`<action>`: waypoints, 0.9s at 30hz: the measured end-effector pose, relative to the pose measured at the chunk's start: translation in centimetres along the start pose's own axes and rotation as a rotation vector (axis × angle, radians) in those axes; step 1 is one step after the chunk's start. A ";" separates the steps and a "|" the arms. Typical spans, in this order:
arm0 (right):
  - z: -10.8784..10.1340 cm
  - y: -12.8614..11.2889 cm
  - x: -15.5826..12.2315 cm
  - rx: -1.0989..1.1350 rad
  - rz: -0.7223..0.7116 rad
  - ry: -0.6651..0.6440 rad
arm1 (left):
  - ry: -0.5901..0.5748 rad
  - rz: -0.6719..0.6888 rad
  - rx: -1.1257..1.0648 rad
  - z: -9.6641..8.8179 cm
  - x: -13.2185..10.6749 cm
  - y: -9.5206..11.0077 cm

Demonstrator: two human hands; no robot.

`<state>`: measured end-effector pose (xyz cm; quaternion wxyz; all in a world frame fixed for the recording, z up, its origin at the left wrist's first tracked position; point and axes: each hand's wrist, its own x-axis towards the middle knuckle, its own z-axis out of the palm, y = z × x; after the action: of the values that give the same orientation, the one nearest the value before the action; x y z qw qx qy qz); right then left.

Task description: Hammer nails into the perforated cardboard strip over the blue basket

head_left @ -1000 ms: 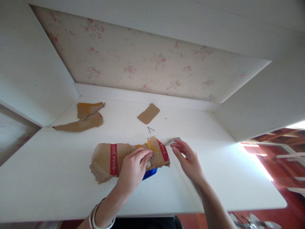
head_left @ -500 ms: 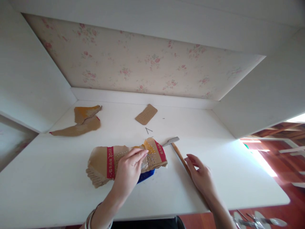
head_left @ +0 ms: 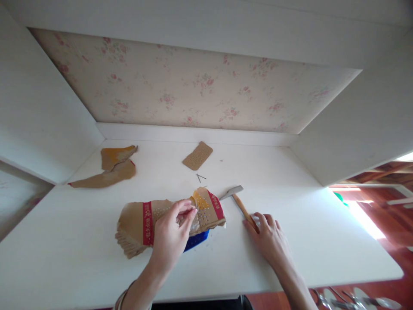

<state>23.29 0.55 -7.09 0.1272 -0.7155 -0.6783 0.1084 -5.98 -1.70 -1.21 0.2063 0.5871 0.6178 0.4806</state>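
Observation:
A torn brown paper pack (head_left: 142,221) with red bands and rows of small holes lies on the white desk (head_left: 64,249), partly over a blue object (head_left: 196,240). My left hand (head_left: 172,234) rests on the pack with its fingertips pinched at the torn opening; what they pinch is too small to make out. A small hammer (head_left: 238,199) with a wooden handle lies to the right of the pack. My right hand (head_left: 269,239) lies over the lower part of its handle, fingers curled around it.
Two loose nails (head_left: 200,177) lie behind the pack. A perforated brown card (head_left: 197,155) sits further back. Torn brown paper scraps (head_left: 111,168) lie at the back left. White panels and flowered wallpaper enclose the desk. Metal utensils (head_left: 348,299) show below the desk's right edge.
My right hand has drawn back from the hammer's head down along the handle and settled on it. My left hand has kept its pinch at the pack's opening.

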 end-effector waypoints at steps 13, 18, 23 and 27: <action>-0.9 -2.3 -0.4 0.481 0.226 -0.203 | 0.019 0.077 0.009 -0.2 0.0 0.1; -1.8 -5.4 -0.7 0.876 0.333 -0.319 | 0.006 0.109 0.022 0.0 0.1 -0.1; -2.6 -7.9 -1.2 1.077 0.324 -0.385 | -0.003 0.124 0.048 0.1 0.1 -0.3; -3.1 -9.1 -1.4 1.193 0.319 -0.438 | -0.007 0.128 0.057 0.1 0.0 -0.2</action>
<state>15.62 -0.48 -1.14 0.3437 -0.5755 -0.3974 0.6268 -6.05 -1.59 -1.43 0.1603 0.6327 0.5919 0.4730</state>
